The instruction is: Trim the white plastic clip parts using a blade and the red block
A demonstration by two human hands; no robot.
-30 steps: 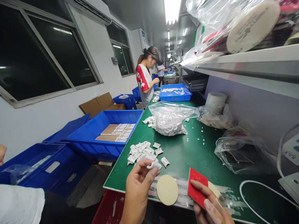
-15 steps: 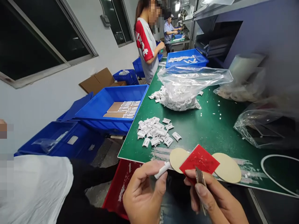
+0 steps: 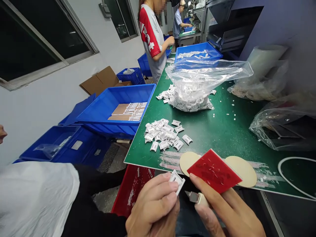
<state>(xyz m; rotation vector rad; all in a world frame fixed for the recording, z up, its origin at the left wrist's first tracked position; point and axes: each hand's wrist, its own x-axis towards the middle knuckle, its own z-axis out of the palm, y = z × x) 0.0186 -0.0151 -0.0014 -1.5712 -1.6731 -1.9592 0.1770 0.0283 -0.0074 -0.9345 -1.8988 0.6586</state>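
My left hand (image 3: 154, 205) is closed round a small white plastic piece (image 3: 177, 184), which is tilted, its slotted face partly covered by fingers. In my right hand (image 3: 229, 210) is a utility knife (image 3: 194, 197); its blade points left toward the white piece, with a small gap between them. Above the right index finger shows a red square pad (image 3: 214, 171) dotted with thin white shavings. It overlaps two cream discs (image 3: 189, 163) at the table edge; whether my fingers grip it I cannot tell. A pile of similar white pieces (image 3: 163, 133) lies beyond on the green table (image 3: 197, 131).
A clear bag (image 3: 191, 95) full of white pieces stands behind the pile. Left of the table is a blue crate (image 3: 116, 95) with cardboard and stacked parts. A red bin (image 3: 134, 184) sits below. A co-worker (image 3: 153, 39) stands at the far side.
The white piece has turned from edge-on to showing its slotted face, with more left fingers wrapped over it. The knife has swung its tip toward it. The red pad appears larger and tilted differently.
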